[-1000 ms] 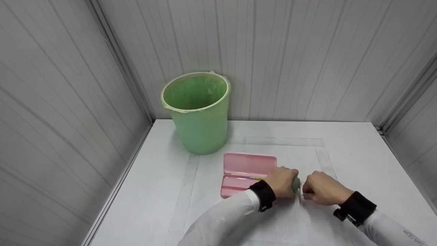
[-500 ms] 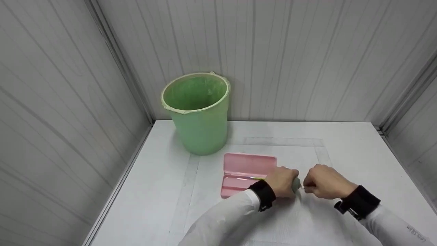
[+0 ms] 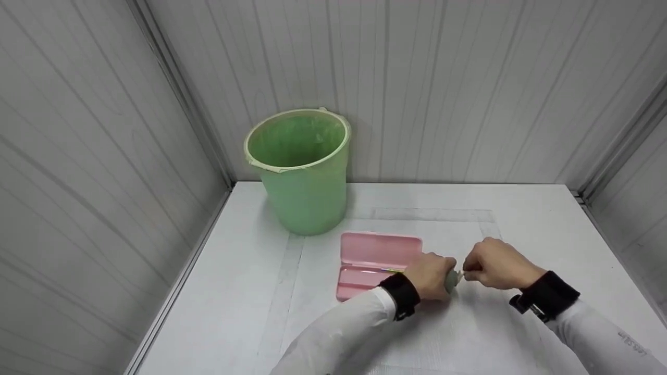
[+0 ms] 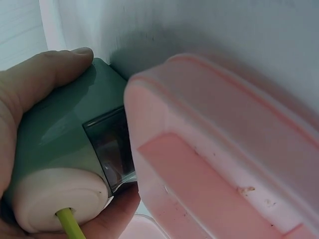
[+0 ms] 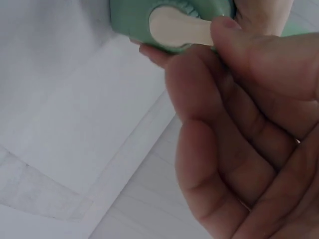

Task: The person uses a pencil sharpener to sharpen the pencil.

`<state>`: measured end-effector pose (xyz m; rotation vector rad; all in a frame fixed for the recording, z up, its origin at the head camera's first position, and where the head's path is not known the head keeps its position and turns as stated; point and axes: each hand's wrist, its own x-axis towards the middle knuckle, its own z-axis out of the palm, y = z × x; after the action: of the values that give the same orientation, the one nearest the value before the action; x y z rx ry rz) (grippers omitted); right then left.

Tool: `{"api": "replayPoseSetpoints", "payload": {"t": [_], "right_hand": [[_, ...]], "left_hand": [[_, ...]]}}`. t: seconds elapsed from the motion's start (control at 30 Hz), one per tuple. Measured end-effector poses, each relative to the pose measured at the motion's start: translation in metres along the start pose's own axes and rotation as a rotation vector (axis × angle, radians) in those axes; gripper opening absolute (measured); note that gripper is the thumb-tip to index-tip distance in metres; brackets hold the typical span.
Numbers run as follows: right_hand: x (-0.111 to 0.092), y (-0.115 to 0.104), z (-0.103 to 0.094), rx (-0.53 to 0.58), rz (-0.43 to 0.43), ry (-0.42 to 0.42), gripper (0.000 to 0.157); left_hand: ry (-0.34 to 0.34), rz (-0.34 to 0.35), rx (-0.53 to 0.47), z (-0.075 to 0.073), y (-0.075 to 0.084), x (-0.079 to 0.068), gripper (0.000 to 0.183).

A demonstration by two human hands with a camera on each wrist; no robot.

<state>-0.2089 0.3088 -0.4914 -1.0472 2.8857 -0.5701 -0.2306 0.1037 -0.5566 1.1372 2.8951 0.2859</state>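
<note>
My left hand (image 3: 429, 276) holds a green crank pencil sharpener (image 4: 60, 124) on the table, fingers wrapped round its body. A yellow-green pencil (image 4: 71, 224) sticks out of the hole in its cream front face. A dark see-through shavings window (image 4: 112, 149) shows on its side. On the other end is a cream crank handle (image 5: 174, 27), its arm pinched between the thumb and index finger of my right hand (image 3: 497, 264). Close beside the sharpener lies an open pink pencil case (image 3: 382, 250), partly behind my left hand. The pencil's tip is hidden inside the sharpener.
A tall green bucket (image 3: 307, 198) stands at the back left, near the rear wall. Strips of clear tape (image 3: 432, 214) mark a rectangle on the white table (image 3: 234, 291). Panelled walls (image 3: 458, 94) close off the back and sides.
My right hand has moved up and away from me with the crank, turning it. The left hand and sharpener have stayed in place.
</note>
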Motion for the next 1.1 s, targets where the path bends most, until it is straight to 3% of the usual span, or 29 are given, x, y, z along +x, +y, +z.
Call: {"api": "replayPoseSetpoints", "payload": {"t": [0.33,0.57,0.8,1.1], "right_hand": [[0.011,0.009,-0.002,-0.001,0.077,-0.008,0.013],[0.02,0.024,0.013,-0.022,0.16,-0.006,0.013],[0.021,0.036,0.039,0.032,0.111,-0.027,0.018],[0.014,0.034,0.055,0.036,0.05,0.003,0.03]], "left_hand": [[0.002,0.009,0.007,0.001,-0.002,0.0,0.038],[-0.008,0.019,-0.013,-0.002,-0.002,-0.001,0.043],[-0.007,0.011,-0.038,-0.002,-0.002,0.0,0.041],[0.011,0.011,-0.034,0.001,-0.003,0.0,0.041]]}}
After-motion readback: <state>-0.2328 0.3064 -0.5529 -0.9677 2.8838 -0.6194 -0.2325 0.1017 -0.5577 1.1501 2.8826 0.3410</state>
